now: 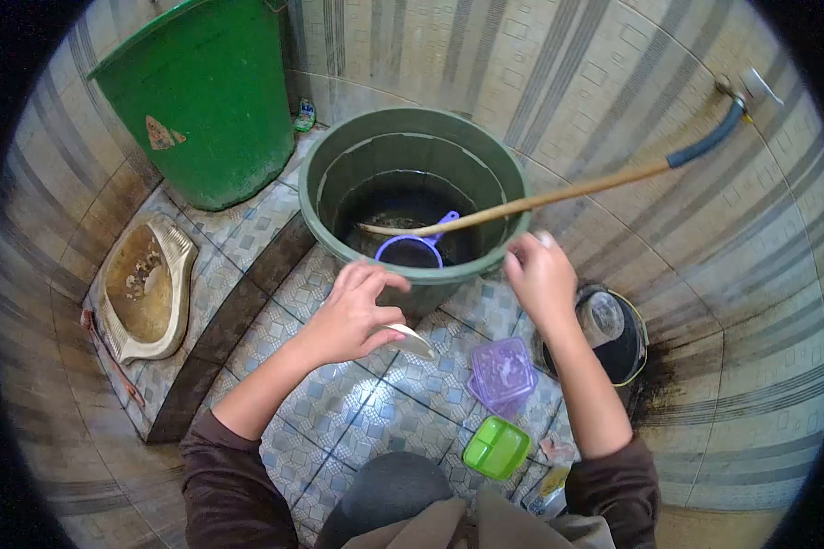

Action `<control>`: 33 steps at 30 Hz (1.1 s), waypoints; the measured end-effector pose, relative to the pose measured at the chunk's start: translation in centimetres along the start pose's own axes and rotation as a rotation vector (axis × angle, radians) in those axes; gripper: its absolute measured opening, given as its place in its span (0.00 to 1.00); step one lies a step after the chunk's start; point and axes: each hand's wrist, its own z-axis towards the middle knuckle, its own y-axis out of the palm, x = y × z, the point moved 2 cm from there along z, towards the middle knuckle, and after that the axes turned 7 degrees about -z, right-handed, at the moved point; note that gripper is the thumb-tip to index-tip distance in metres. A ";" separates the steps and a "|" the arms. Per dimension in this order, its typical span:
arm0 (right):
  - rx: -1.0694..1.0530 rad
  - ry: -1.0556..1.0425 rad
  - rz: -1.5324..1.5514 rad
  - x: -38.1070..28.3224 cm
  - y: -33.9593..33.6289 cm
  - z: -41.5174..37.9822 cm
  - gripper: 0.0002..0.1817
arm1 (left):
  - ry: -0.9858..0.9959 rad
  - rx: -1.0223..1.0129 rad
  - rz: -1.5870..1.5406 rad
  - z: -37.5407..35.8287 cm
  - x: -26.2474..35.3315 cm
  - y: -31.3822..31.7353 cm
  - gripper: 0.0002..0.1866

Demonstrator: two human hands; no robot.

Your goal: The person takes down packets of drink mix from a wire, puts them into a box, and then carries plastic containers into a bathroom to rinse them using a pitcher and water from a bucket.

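My left hand is closed on the edge of a thin, pale cream piece, like a small dish or lid seen nearly edge-on. It hangs just in front of a large dark green tub. Close by the tub's right rim, my right hand is raised with its fingers curled together; whether anything small sits between them I cannot tell. Inside the tub, a purple-rimmed dipper floats on dark water, its handle pointing to the upper right.
A tan hose runs from the wall tap into the tub. Purple lids and a green divided container lie on the tiles. At right stands a black bucket with a clear cup. A squat toilet and green bin are left.
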 end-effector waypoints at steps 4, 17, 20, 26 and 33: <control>-0.717 -0.101 -0.321 -2.8 9.6 8.1 0.12 | 0.074 0.080 0.136 0.7 -4.7 -0.5 0.09; -1.103 -0.560 -0.772 -2.0 24.0 9.7 0.17 | 0.073 0.079 0.042 0.7 -8.1 1.6 0.06; -1.135 -0.556 -0.778 -2.3 24.2 10.1 0.17 | 0.081 0.095 0.058 0.8 -8.0 1.6 0.06; -0.974 -0.432 -0.598 -5.4 17.2 10.5 0.25 | 0.044 0.061 0.092 1.0 -7.1 0.9 0.07; -0.804 0.114 0.028 -0.1 6.8 11.0 0.18 | -0.052 -0.110 0.165 1.7 -5.9 0.3 0.11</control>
